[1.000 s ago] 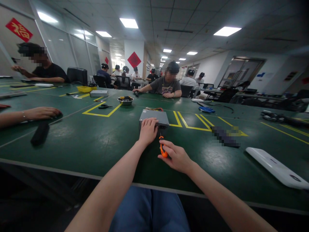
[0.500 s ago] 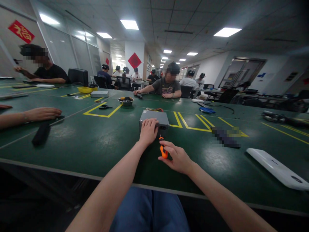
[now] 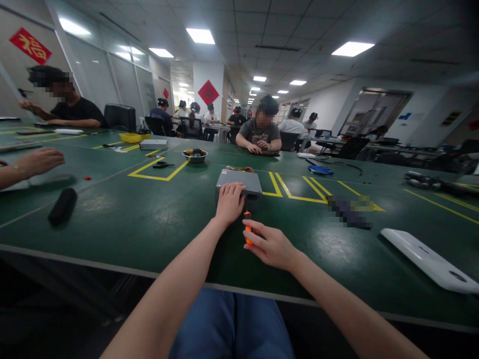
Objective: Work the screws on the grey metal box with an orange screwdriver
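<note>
A grey metal box [image 3: 243, 180] lies flat on the green table [image 3: 149, 224] in front of me. My left hand [image 3: 229, 202] rests on its near left corner, fingers curled over the edge. My right hand [image 3: 271, 245] is closed round an orange-handled screwdriver [image 3: 247, 229], held just below the box's near side with its tip pointing at the box. Coloured wires [image 3: 237, 169] show behind the box.
A white flat device [image 3: 430, 259] lies at the right. A black oblong object [image 3: 62, 206] lies at the left, near another person's hand [image 3: 37, 160]. A metal bowl [image 3: 194, 155], scissors [image 3: 161, 164], a blue tool [image 3: 320, 169] and yellow tape lines lie farther back. Several people sit at the tables.
The screwdriver has turned more upright in my right hand and edged closer to the box. The person's hand at the left has lifted and drawn back from the black object.
</note>
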### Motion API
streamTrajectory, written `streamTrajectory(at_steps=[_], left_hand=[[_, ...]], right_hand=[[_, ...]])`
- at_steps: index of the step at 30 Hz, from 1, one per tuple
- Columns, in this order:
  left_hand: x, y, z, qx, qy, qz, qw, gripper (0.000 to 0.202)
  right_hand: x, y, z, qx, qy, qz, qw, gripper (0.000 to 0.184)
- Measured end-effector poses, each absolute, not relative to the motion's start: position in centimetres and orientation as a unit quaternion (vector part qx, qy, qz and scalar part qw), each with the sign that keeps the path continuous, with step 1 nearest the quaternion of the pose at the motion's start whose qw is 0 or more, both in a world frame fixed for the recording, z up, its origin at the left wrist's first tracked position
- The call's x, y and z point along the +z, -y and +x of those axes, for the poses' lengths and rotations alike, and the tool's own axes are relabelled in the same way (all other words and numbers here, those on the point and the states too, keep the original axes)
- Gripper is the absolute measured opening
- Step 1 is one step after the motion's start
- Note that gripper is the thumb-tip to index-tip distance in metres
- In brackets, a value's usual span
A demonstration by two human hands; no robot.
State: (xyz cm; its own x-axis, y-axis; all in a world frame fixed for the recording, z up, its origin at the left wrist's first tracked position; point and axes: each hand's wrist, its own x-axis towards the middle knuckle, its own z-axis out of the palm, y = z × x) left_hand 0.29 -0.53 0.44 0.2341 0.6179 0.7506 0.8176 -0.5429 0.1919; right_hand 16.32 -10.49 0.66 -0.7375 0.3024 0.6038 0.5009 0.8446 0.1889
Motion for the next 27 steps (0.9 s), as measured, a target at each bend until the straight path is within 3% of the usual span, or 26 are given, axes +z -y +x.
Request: streamTrajectory(at_steps=[4,12,18,21,24,27], left_hand=[[0.4,0.4,0.3,-0.414,0.461,-0.775,0.122,0.025],[0.4,0.5,0.4,-0.415,0.464,-0.774,0.119,0.026],[0.4,0.5,0.4,-0.416,0.463,-0.773,0.120,0.025],[0.4,0.5,0.3,-0.419,0.461,-0.773,0.123,0.025],[0.4,0.5,0.3,-0.417,0.461,-0.774,0.123,0.026],[0.5,0.6,0.4,-0.414,0.462,-0.774,0.123,0.026]], right_hand=[[0.9,10.7,16.3,-0.181,0.923,-0.228,0.251,0.033],[0.1,10.1,16.5,-0.160,0.899,-0.216,0.347,0.025],[0.4,10.1,16.4,-0.162,0.913,-0.229,0.296,0.031],[0.1,9.5,16.7,-0.183,0.886,-0.248,0.348,0.023],[-0.2,9.0,17.0,-0.185,0.851,-0.275,0.408,0.027],[0.0,9.0,17.1,-0.191,0.854,-0.277,0.397,0.027]])
